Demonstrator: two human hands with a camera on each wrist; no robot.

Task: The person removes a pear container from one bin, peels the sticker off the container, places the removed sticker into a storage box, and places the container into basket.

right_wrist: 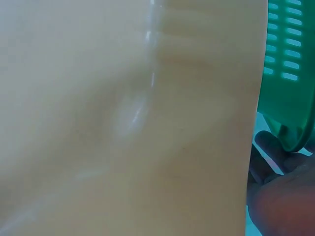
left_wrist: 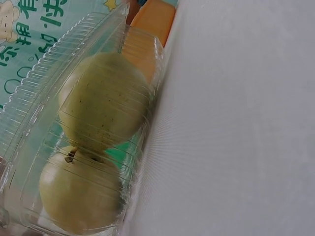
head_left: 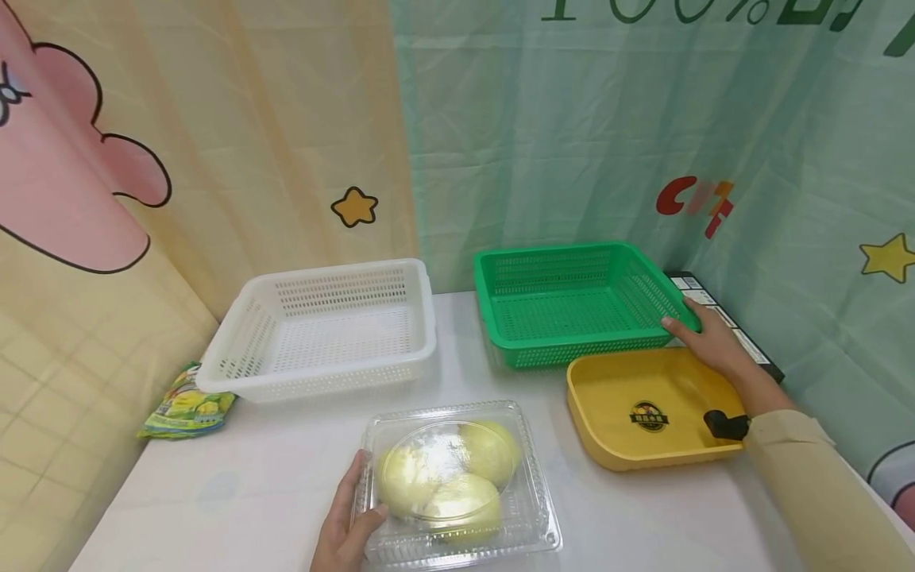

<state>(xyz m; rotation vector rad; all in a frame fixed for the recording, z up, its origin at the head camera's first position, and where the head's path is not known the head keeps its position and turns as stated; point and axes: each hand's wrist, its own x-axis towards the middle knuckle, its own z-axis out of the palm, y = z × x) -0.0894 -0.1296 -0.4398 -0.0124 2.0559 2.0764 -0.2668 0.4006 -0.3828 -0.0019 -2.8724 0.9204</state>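
Note:
A clear plastic clamshell box sits on the table near the front, with pale yellow-green round fruits inside. Through its side in the left wrist view, two fruits show, one with a dark stem. My left hand grips the box's left side, thumb over the lid's edge. At the right, my right hand holds the near right corner of a green basket by its rim. That basket has nothing in it. Fingers curl beneath the rim in the right wrist view.
A white basket stands at the back left, beside a colourful bag. Under my right forearm lies a yellow tray with a dark label. A black-edged flat item lies along the right side. Printed curtains surround the table.

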